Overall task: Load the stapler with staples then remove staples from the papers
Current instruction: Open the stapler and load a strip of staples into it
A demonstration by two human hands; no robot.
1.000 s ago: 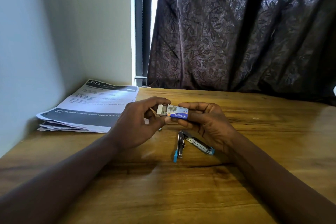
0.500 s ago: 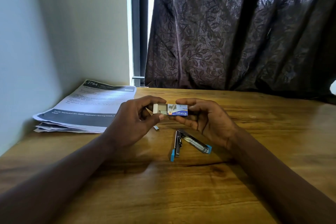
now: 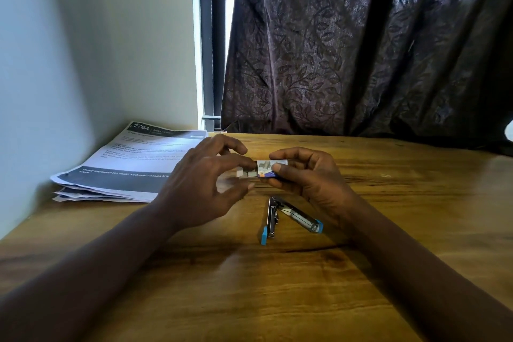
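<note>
At far left, a pale wall (image 3: 55, 64); just beside it, a stack of printed papers (image 3: 130, 166) lying flat on the wooden surface (image 3: 277, 300), sheets slightly fanned at the near edge; next, the left hand (image 3: 202, 189), blurred, raised over the surface, fingers spread and gently bent, one fingertip reaching the pulled-out tray (image 3: 247, 173), thumb apart below it; tray slid partway out of the left end of the staple box (image 3: 268, 166); box held level above the surface, between the two hands, its blue printed face toward the camera; nearer the camera and on the surface, the stapler (image 3: 299, 218), swung open in a V, blue tips pointing toward the viewer, touched by neither hand; further right, the right hand (image 3: 308, 175) pinching the box between thumb and curled fingers; behind, a dark leaf-patterned curtain (image 3: 361, 50) hanging down to the surface's far edge.
</note>
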